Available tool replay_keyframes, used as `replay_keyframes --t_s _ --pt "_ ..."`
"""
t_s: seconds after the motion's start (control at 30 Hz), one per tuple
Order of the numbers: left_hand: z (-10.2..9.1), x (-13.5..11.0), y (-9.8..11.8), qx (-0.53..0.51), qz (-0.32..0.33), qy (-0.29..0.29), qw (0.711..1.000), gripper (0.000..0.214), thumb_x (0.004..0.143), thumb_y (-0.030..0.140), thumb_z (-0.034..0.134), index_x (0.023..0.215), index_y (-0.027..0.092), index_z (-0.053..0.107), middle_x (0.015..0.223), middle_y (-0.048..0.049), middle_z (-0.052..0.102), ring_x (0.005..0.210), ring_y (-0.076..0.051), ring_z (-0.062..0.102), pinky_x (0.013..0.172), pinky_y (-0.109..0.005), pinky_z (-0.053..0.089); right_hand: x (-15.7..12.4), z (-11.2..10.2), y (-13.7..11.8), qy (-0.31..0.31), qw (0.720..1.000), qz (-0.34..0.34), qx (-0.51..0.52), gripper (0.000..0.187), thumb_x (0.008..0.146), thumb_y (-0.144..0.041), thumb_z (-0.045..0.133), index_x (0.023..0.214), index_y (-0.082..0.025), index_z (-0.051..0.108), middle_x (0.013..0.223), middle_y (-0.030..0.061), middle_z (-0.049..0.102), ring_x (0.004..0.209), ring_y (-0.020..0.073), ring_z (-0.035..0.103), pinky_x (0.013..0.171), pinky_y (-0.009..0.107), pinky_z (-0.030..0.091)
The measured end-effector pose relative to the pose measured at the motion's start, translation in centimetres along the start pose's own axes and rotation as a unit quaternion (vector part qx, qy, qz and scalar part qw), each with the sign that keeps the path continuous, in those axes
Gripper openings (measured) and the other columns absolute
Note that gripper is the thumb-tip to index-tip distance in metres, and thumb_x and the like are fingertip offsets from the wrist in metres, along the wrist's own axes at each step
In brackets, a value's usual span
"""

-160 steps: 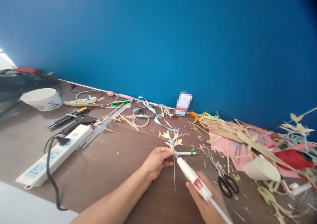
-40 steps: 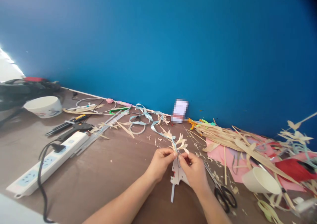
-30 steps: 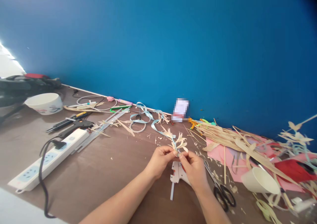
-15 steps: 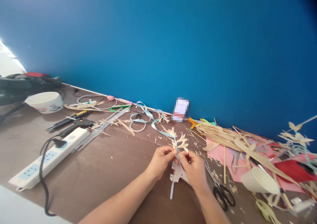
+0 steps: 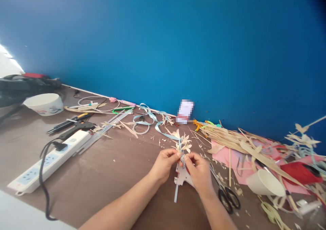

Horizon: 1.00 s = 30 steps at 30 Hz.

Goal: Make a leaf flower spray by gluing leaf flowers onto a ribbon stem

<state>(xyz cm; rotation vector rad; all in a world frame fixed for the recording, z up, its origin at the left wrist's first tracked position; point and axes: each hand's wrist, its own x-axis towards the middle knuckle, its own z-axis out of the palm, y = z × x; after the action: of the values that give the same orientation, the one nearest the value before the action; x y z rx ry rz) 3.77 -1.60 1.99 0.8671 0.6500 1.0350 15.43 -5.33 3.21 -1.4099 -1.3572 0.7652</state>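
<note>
"In the head view, just beyond the fingertips, what am I seeing?"

"A cream flower (image 5: 182, 143) made of thin strips, its petals fanned out above both hands."

"How do the hands stand to it?"

"The left hand (image 5: 163, 165) pinches its base between thumb and forefinger. The right hand (image 5: 200, 169) mirrors that from the other side, thumb and finger closed on the base too. The tips are very near each other; whether they touch, I can't tell."

"And the stem?"

"Something light blue shows among the petals; the fingers hide much of what is lower down."

"What's beneath the grip?"

"A white glue gun (image 5: 182, 176) on the brown tabletop (image 5: 122, 177), partly covered by the right hand, its glue stick (image 5: 176, 193) pointing back toward the person. Whether a hand rests on it, I can't make out."

"Anything close by?"

"Black-handled scissors (image 5: 230, 198), just beside the right wrist. Past the flower, a light blue ribbon (image 5: 152, 115) lies in loops near the blue wall (image 5: 163, 46)."
</note>
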Motion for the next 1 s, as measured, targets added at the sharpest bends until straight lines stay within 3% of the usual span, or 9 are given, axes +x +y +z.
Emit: replay_keyframes --t_s 0.13,0.33,0.57,1.0 --pt "-0.03 0.01 0.03 0.003 0.010 0.000 1.000 0.026 0.065 0.036 0.067 0.057 0.012 0.061 0.048 -0.0006 0.054 0.049 -0.011 0.048 0.055 -0.024 0.039 -0.15 0.04 -0.24 0.001 1.000 -0.005 -0.012 0.021 0.080 -0.028 0.049 0.063 -0.018 0.056 0.056 -0.0009 0.060 0.049 0.0128 0.053 0.052 0.023 0.042" --pt "0.14 -0.15 0.10 0.035 0.053 0.009 0.998 0.022 0.066 0.032 0.066 0.058 0.013 0.062 0.056 0.0002 0.053 0.051 -0.010 0.049 0.055 -0.023 0.039 -0.50 0.25 -0.40 0.034 0.989 -0.074 -0.120 0.018 0.080 -0.023 0.048 0.064 -0.019 0.055 0.059 -0.0004 0.059 0.055 0.0136 0.053 0.057 0.024 0.041" --pt "0.13 -0.32 -0.13 0.080 0.099 0.044 0.991 0.019 0.065 0.032 0.067 0.060 0.014 0.067 0.063 -0.0018 0.055 0.058 -0.012 0.051 0.058 -0.023 0.040 -0.83 0.00 -0.19 0.049 0.948 -0.185 -0.255 0.017 0.082 -0.022 0.046 0.067 -0.019 0.053 0.063 0.0022 0.053 0.060 0.0154 0.049 0.060 0.027 0.040" --pt "0.33 -0.66 0.43 0.031 0.009 0.023 0.999 0.021 0.066 0.030 0.065 0.055 0.012 0.063 0.051 0.0008 0.053 0.050 -0.010 0.046 0.053 -0.022 0.036 -0.83 0.00 -0.57 0.070 0.909 -0.287 -0.293 0.013 0.082 -0.016 0.048 0.071 -0.018 0.056 0.064 0.0027 0.055 0.064 0.0155 0.052 0.062 0.028 0.038"
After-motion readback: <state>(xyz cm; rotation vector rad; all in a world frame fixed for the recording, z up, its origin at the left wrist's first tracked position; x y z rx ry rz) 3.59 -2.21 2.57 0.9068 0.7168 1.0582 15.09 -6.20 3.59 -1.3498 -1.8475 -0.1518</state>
